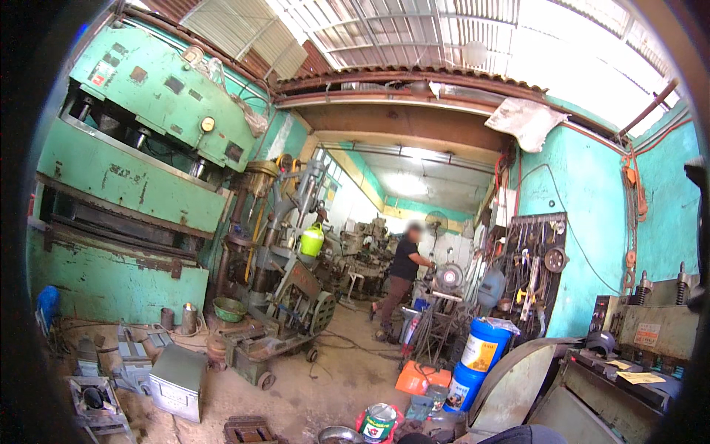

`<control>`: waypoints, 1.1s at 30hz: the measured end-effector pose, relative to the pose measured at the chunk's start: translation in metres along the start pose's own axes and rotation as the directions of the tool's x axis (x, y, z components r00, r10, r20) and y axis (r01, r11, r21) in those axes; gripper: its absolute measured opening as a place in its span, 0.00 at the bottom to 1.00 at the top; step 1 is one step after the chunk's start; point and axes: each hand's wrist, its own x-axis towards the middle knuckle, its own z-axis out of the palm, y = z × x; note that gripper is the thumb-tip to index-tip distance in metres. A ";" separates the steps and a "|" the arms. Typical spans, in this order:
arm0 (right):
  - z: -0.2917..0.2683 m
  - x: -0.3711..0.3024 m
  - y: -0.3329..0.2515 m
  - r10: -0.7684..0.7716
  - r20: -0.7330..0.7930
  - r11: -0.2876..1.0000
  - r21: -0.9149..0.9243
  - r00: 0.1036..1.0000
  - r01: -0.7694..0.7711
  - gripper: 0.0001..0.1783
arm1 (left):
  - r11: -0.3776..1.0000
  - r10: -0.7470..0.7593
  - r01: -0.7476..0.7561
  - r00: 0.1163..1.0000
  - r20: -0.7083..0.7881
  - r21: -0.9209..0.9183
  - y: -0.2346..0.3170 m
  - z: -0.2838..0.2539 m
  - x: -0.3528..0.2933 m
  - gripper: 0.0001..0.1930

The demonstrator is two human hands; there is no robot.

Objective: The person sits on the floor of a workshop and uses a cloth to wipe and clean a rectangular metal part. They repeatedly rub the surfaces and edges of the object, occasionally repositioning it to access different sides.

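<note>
Neither of my hands shows in the head view. At the bottom edge a dark rounded shape (526,435) comes in; I cannot make out what it is. Closest to it on the floor stand a paint can (379,423) with a green and white label, a round metal basin (340,435) and a small grey tin (436,397). Two stacked blue pails (488,346) stand a little farther off, beside an orange box (421,377). To the right is a machine with a worn metal housing (629,399), with yellow papers (640,377) and a dark cap (599,342) on it.
A big green press (126,185) fills the left side. A wheeled drill machine (281,296) stands mid-left, near a grey metal box (177,381). Farther back a person (403,270) stands at a grinder (449,277). Tools hang on a board (532,259); cables cross the floor.
</note>
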 end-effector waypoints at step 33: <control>0.004 0.003 -0.025 -0.340 0.186 0.915 0.290 0.922 0.279 0.18 | 0.978 -0.207 0.209 0.957 0.201 0.013 0.011 -0.003 -0.057 0.27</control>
